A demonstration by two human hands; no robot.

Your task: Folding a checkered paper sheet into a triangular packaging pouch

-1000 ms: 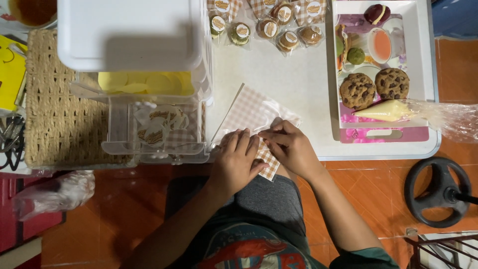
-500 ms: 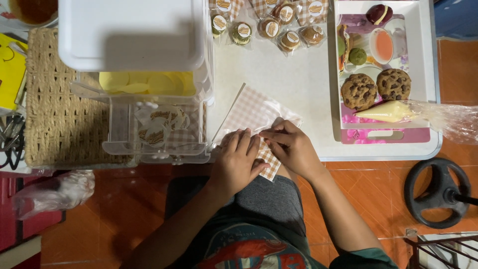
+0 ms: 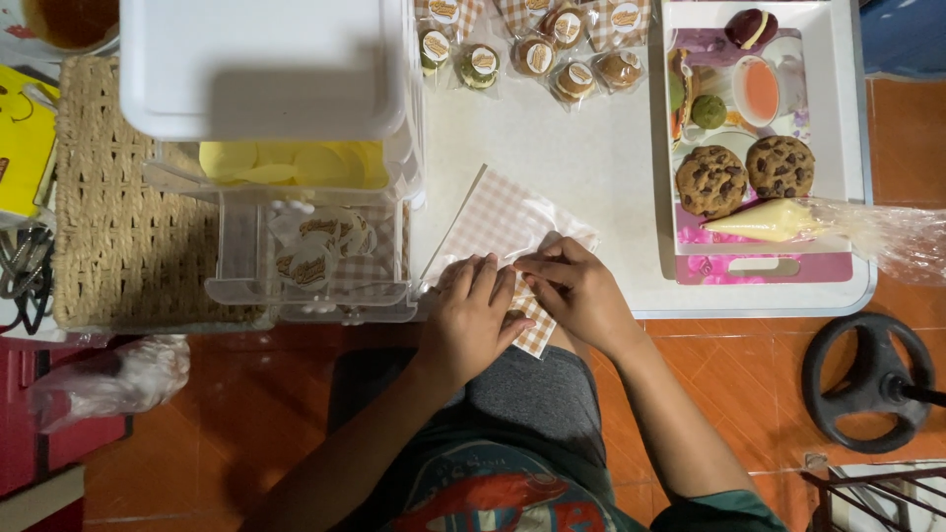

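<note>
Checked peach-and-white paper bags with clear plastic fronts (image 3: pixel 493 222) lie in a small stack at the near edge of the white table (image 3: pixel 581 158), the stack's near corner jutting past the edge over the person's lap. The left hand (image 3: pixel 471 315) lies flat on the near part of the stack, fingers (image 3: pixel 483 281) stretched out and close together, pressing down without gripping. The right hand (image 3: pixel 576 291) rests just beside it, touching it, with its fingertips (image 3: pixel 527 268) curled and drawn together on the top bag's clear edge; whether they actually pinch the film cannot be told. Most of the stack shows beyond the fingertips, towards the middle of the table.

Left of the hands stands a clear plastic drawer unit (image 3: pixel 305 246) holding round stickers and yellow discs. On the right, a white tray (image 3: pixel 847 118) carries two chocolate-chip cookies (image 3: pixel 744 175) and a filled piping bag (image 3: pixel 788 220). Wrapped small cookies (image 3: pixel 532 54) lie at the table's far edge.
</note>
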